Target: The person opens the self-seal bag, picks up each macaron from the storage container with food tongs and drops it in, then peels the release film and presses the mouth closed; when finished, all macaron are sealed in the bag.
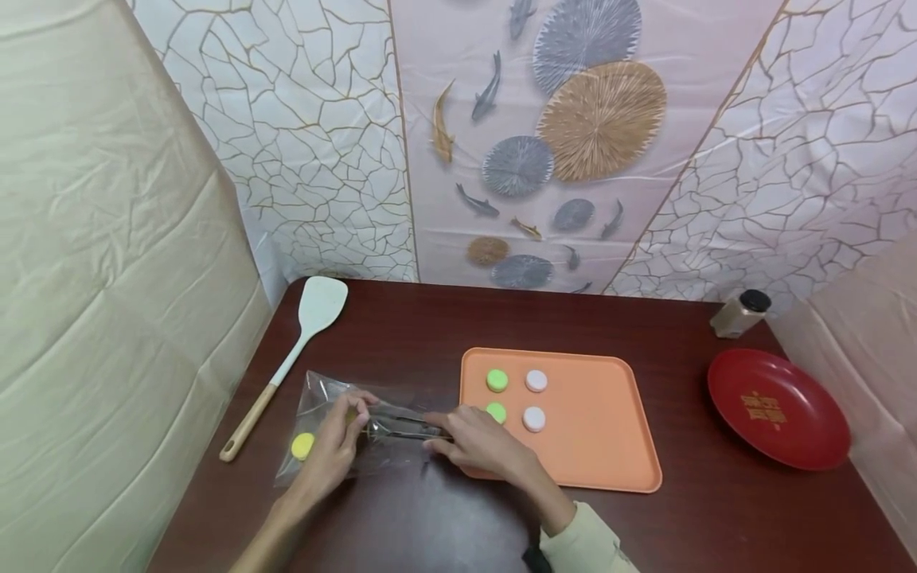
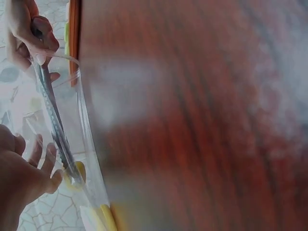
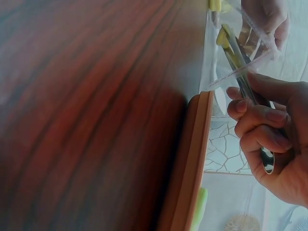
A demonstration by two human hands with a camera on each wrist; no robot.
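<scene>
My left hand (image 1: 335, 438) holds a clear plastic bag (image 1: 318, 395) on the table, its fingers at the bag's upper film near the mouth. My right hand (image 1: 481, 442) grips metal tongs (image 1: 404, 427), which reach through the mouth into the bag. Between the tong tips sits a yellow macaron (image 3: 223, 38), seen through the film in the right wrist view. Another yellow macaron (image 1: 302, 446) lies deeper in the bag, left of my left hand. Beside my right hand, an orange tray (image 1: 595, 422) bears two green macarons (image 1: 497, 380) and two pale macarons (image 1: 536, 380).
A white spatula (image 1: 318, 306) with a wooden handle lies at the left. Toward the right stand a red plate (image 1: 795, 406) and a black-lidded jar (image 1: 738, 316). Patterned cloth (image 1: 329, 159) hangs behind the table (image 1: 415, 318).
</scene>
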